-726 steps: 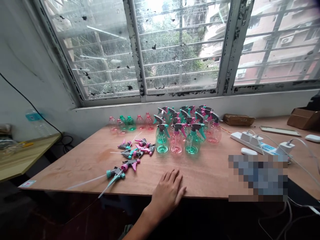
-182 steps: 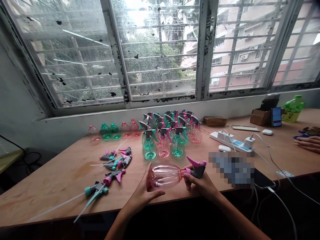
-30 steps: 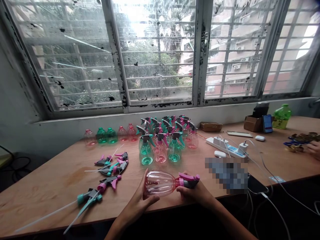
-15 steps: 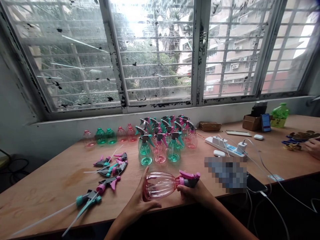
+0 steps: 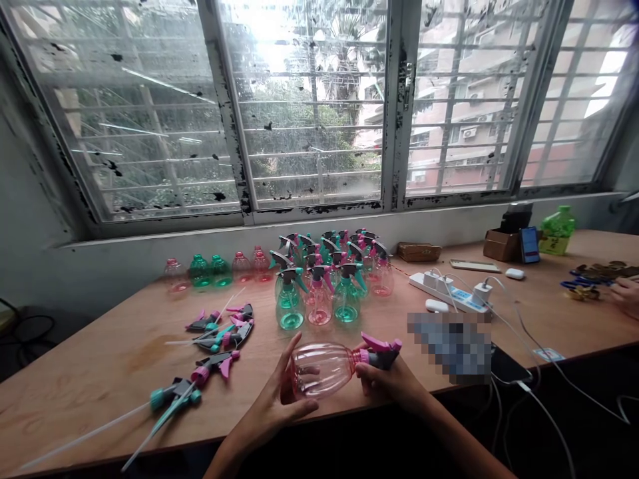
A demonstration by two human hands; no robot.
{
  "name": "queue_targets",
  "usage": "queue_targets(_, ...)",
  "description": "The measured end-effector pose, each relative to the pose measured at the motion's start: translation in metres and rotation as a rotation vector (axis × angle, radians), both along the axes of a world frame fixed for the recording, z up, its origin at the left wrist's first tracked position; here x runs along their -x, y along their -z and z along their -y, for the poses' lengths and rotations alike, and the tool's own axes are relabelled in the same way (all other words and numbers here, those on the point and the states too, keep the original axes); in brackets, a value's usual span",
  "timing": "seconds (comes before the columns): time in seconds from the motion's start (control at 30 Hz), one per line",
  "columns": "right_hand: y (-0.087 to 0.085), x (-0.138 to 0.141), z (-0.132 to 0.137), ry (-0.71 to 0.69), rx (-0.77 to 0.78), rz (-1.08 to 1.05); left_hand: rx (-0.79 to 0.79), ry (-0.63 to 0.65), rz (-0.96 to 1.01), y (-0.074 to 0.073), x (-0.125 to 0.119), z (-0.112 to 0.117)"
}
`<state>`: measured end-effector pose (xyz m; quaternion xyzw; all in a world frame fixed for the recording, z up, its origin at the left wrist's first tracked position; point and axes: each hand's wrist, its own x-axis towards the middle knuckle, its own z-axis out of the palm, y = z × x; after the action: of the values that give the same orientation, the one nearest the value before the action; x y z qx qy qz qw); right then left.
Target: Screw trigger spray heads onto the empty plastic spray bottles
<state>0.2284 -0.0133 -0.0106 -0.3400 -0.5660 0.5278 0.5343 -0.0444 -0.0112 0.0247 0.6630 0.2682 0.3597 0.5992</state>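
A clear pink spray bottle lies sideways in the air over the table's front edge, its base to the left. My left hand cups the base end, thumb below and fingers behind, seen partly through the plastic. At the neck, my right hand grips around the pink collar of the grey-and-pink trigger head; some of its fingers are hidden. Just beyond the bottle stand several pink and green spray bottles with trigger heads on. Loose trigger heads with white tubes lie to the left.
Headless bottles line the wall at the back left. Toward the right are a power strip with cables, a blurred-out object, a phone and a small carton. Another person's hand shows at the far right.
The bottle has shifted slightly to the right. Fingers of my left hand now show through its base, and my right hand has turned a little at the neck.
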Motion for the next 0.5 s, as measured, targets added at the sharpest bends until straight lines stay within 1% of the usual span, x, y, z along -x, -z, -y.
queue_targets(0.07,0.0019,-0.0001,-0.0003,0.004,-0.004,0.027,-0.008,-0.015,0.007,0.0021,0.0000,-0.0005)
queue_targets(0.17,0.0005,0.0011,0.0007,0.005,0.010,0.046,-0.063,-0.058,0.028,0.0069,-0.0009,-0.0018)
queue_targets(0.3,-0.0056,0.0038,0.0034,-0.010,0.043,0.005,-0.182,-0.158,-0.072,0.0105,-0.0052,-0.0016)
queue_targets(0.4,-0.0072,0.0045,0.0038,0.004,0.041,0.025,-0.275,-0.221,-0.132,0.0104,-0.0083,-0.0007)
queue_targets(0.5,-0.0055,0.0037,0.0027,0.015,0.052,0.076,-0.290,-0.243,-0.181,0.0103,-0.0078,-0.0013)
